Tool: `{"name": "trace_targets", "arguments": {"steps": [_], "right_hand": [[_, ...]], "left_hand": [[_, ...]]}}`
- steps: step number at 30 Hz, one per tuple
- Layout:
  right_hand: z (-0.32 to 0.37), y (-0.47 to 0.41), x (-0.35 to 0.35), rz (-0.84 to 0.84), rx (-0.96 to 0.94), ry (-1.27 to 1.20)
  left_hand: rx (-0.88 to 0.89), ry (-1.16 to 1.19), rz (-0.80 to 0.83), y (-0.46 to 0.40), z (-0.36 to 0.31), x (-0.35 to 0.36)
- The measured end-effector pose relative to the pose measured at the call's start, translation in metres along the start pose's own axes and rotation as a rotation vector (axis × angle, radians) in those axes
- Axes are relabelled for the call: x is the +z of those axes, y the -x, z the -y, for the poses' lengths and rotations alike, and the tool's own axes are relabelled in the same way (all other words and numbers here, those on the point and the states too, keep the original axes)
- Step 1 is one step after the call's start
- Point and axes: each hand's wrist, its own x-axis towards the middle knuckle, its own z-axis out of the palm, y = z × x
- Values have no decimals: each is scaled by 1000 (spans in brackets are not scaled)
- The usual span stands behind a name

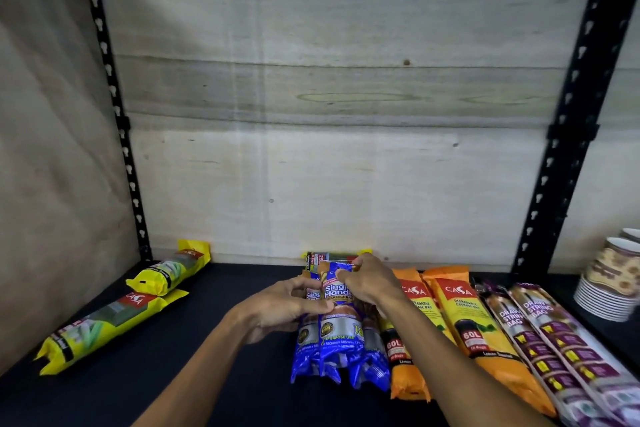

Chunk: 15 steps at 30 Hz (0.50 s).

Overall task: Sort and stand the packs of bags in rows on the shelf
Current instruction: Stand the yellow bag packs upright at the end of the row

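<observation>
Fingers (341, 276) of the right hand (370, 282) are curled round the top end of the blue Single Handle garbage bag pack (337, 319), and the pack is pinched there near its folded flap. The left hand (284, 305) is curled against the left side of the same pack, with its thumb laid across the front, so the pack is held by both hands. This pack is found near the middle of the dark shelf board (207, 340), on top of more blue packs (370, 367) that lie flat with their crimped ends toward 6 o'clock. At 12 o'clock from the hands, one more pack (332, 258) is seen against the plywood back wall (329, 166), but its kind cannot be told. At 3 o'clock the orange Casa packs (460, 315) are laid side by side, and past them the purple drawstring bag packs (554, 340). At 9 o'clock two yellow Casa packs (114, 319) are left lying apart from the rest. A stack of paper cups (609, 281) is seen at the far right. The blue pack is judged to be light and soft, a roll of thin bags in shiny wrap that may slip and bend in the middle. A firm hold round the thick rolled part is likely best, since the flat ends are floppy and could crumple or tear. Stood on a crimped end, it could tip, so it is best leaned on its neighbours.
</observation>
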Motion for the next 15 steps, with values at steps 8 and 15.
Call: {"name": "trace_targets", "arguments": {"steps": [8, 15], "right_hand": [[-2, -19, -9, 44, 41, -38], [-8, -47, -31, -98, 53, -142]], "left_hand": [[-8, -85, -83, -11, 4, -10], [-24, -66, -328, -40, -9, -23]]}}
